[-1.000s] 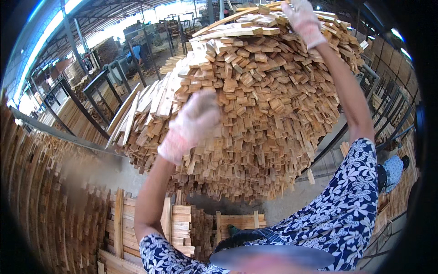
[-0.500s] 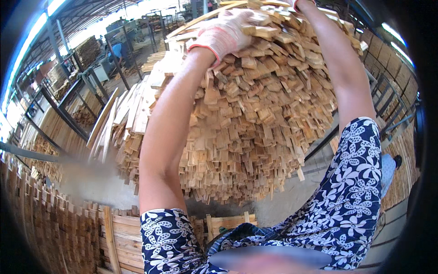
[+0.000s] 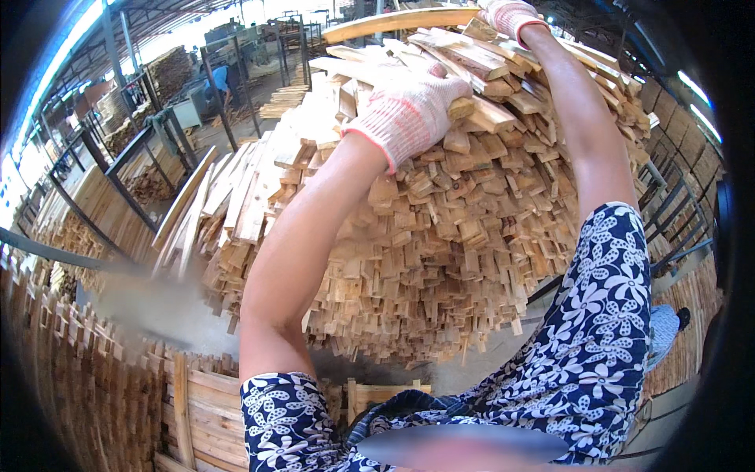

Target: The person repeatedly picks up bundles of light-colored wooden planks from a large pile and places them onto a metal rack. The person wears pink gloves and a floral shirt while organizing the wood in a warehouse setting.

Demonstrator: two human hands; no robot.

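A large stack of sawn wooden slats (image 3: 440, 259), their cut ends toward me, rises in front of me. My left hand (image 3: 413, 110), in a white and pink knitted glove, rests on top of the stack, fingers closed round the end of a wooden slat (image 3: 461, 108). Farther off and to the right, my right hand (image 3: 507, 17) wears a matching glove. It grips the right end of a long wooden board (image 3: 401, 25) that lies crosswise over the top of the pile. Some of the right hand's fingers are hidden at the upper edge.
Metal racks (image 3: 130, 193) and more stacked boards (image 3: 86, 208) stand at the left. Below are a wooden stack (image 3: 208, 409) and grey floor (image 3: 157, 315). A person in blue (image 3: 218, 82) bends over far left; someone's light-blue sleeve (image 3: 664, 330) shows at the right.
The view has shifted a little. My left hand has moved nearer and closed round a slat end. My right hand now shows more fully, with the crosswise board turned and raised at its edge.
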